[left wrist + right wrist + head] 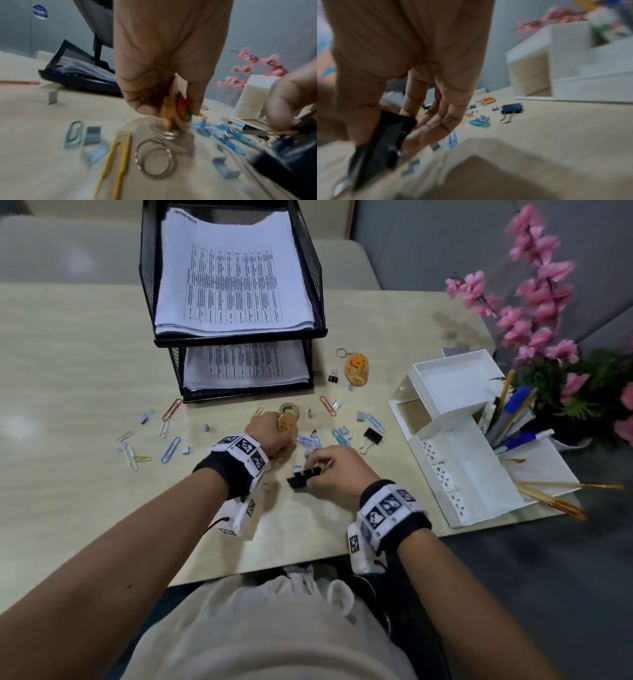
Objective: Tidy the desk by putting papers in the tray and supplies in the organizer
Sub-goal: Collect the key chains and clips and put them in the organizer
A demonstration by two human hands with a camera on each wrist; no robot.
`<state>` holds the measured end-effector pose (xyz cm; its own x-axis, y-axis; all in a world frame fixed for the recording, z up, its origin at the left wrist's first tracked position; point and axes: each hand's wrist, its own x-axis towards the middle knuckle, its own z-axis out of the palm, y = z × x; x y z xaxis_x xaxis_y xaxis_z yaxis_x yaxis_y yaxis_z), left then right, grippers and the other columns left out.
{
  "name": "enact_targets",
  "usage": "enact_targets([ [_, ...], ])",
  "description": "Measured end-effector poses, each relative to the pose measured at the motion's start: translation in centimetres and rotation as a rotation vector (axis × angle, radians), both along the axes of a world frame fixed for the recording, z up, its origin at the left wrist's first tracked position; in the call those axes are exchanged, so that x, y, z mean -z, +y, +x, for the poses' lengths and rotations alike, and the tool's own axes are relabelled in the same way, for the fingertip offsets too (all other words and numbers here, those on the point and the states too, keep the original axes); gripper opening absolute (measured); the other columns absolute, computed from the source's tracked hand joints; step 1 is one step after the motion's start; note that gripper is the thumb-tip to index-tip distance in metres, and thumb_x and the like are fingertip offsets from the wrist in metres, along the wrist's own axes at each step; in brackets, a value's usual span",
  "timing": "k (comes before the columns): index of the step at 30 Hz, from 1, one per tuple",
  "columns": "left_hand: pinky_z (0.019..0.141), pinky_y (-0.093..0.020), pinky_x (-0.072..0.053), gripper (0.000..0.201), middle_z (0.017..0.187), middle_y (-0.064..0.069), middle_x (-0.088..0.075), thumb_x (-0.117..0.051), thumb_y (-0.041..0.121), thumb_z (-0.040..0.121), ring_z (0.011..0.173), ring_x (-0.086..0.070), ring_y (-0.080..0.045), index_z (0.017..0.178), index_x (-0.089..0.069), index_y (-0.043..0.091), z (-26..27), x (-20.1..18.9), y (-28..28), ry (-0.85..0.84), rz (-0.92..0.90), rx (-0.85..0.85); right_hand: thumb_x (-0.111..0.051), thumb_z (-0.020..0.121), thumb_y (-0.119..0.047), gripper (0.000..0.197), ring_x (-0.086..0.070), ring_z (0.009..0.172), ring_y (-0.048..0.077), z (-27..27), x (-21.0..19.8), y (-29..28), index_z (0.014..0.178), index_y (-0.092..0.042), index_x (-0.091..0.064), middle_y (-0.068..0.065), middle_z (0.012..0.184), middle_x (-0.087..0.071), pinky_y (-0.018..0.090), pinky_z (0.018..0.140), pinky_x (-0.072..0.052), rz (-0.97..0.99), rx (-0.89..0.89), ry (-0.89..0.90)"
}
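My left hand (275,436) pinches an orange-yellow keychain (287,422) at mid-desk; in the left wrist view the keychain (178,108) hangs from my left hand (164,109) with its metal ring (154,161) down at the table. Just to the right, my right hand (320,469) grips a large black binder clip (303,477), seen blurred in the right wrist view as the binder clip (385,146) between thumb and fingers. Paper clips (170,449), staple blocks (145,416) and a second keychain (357,369) are scattered on the desk.
A black two-tier mesh tray (318,285) full of printed papers stands at the back centre. The white organizer (455,460) with pens (513,405) sits at the right edge, pink flowers (534,302) behind it. Two smaller binder clips (372,435) lie loose.
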<state>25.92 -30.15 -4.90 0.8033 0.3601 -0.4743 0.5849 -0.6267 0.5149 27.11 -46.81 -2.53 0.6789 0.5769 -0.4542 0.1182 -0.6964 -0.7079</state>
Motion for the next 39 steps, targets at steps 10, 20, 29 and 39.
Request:
enact_targets([
  [10, 0.090, -0.045, -0.049, 0.053, 0.108, -0.020, -0.065, -0.052, 0.043, 0.070, 0.102, -0.060, -0.035, 0.106, -0.060, 0.004, 4.4, -5.8, -6.3, -0.378, -0.285, 0.000, -0.066, 0.072, 0.013, 0.033, -0.054, 0.057, -0.004, 4.3, -4.4, -11.4, 0.068, -0.019, -0.062, 0.001, 0.082, -0.065, 0.014, 0.062, -0.048, 0.332, 0.467, -0.124],
  [20, 0.043, -0.017, -0.051, 0.012, 0.090, -0.010, -0.053, -0.052, 0.010, 0.092, 0.058, -0.055, -0.014, 0.096, -0.041, 0.012, 8.6, -6.2, -13.1, -0.421, -0.554, -0.119, -0.062, 0.080, 0.005, 0.003, -0.056, 0.091, 0.022, 8.4, -1.7, -18.4, 0.083, 0.006, -0.064, 0.017, 0.104, -0.058, 0.014, 0.080, -0.035, -0.250, 0.259, -0.683],
  [29, 0.033, -0.003, -0.029, 0.028, 0.063, 0.004, -0.048, -0.058, 0.007, 0.089, 0.043, -0.049, 0.001, 0.070, -0.044, 0.022, 9.4, -6.0, -14.4, -0.514, -0.636, -0.157, -0.046, 0.088, -0.001, 0.028, -0.057, 0.109, 0.034, 8.5, -2.5, -19.1, 0.102, -0.003, -0.071, 0.019, 0.114, -0.066, 0.033, 0.098, -0.045, -0.374, 0.453, -0.505],
  [39, 0.051, -0.008, -0.051, 0.023, 0.074, -0.005, -0.057, -0.050, 0.006, 0.094, 0.055, -0.060, -0.003, 0.072, -0.047, 0.013, 10.7, -6.7, -15.3, -0.495, -1.093, -0.345, -0.055, 0.091, -0.009, 0.017, -0.052, 0.057, 0.004, 10.4, -8.1, -11.5, 0.107, -0.005, -0.060, -0.003, 0.076, -0.058, 0.011, 0.048, -0.045, 0.447, 0.707, -0.275],
])
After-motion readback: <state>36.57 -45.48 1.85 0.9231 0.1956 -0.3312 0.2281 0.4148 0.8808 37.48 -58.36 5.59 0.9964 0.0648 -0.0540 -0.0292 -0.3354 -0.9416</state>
